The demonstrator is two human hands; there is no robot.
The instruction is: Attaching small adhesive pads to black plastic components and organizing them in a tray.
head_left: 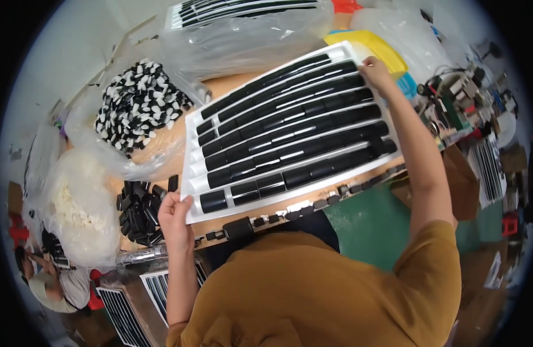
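Tray position: the white tray [192, 151] is above the near half of the table [225, 87], in front of the torso; whether its underside touches the table cannot be told.
Tray load: black pieces [213, 201], glossy and curved, lie end to end in parallel rows; gaps show in the nearest row.
Left fingers: the left hand [175, 222] grips the near left corner, thumb over the upper face.
Right fingers: the right hand [377, 75] pinches the right-hand edge, toward the far corner; the fingers beneath are hidden.
Weight: judged light to moderate, spread evenly over the rows.
Stiffness: the sheet looks thin and likely flexes if lifted from one corner; camera distortion masks any real bend.
Surface: the pieces look smooth and probably slippery; their finish may scratch. How they are fixed is not visible.
Hold points: the bare white margins, preferably at opposite ends, keeping the fingers off the pieces and the sheet level.
Long axis: parallel to the rows, running from near left to far right.
Facing: loaded face up, toward the head; short ends point left and right.
Adjacent items: a pile of loose black parts [140, 217] lies just left of the left hand; a yellow bin [388, 49] stands beyond the right hand.
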